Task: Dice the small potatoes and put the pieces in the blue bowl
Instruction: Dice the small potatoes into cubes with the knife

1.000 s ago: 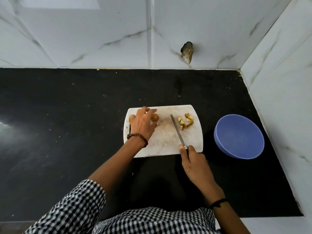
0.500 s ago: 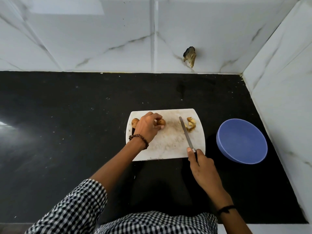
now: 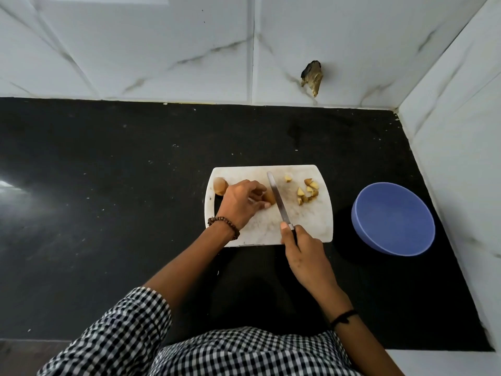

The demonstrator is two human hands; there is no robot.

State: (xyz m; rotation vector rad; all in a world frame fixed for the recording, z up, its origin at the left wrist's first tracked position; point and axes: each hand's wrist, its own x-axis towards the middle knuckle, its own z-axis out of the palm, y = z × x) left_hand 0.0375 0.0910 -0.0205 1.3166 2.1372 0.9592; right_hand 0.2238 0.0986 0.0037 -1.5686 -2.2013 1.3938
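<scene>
Left hand (image 3: pixel 240 203) pinching small potato (image 3: pixel 269 197), right hand (image 3: pixel 303 248) wrapped round knife (image 3: pixel 278 200), set at potato's 3 o'clock — if potato rolls, knife skids into my fingertips (image 3: pixel 267 205).

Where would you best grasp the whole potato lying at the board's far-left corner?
Probably pinch the whole potato across its rounded middle, coming from above: it lies uncovered on the cutting board, with the left hand close on its right.
</scene>
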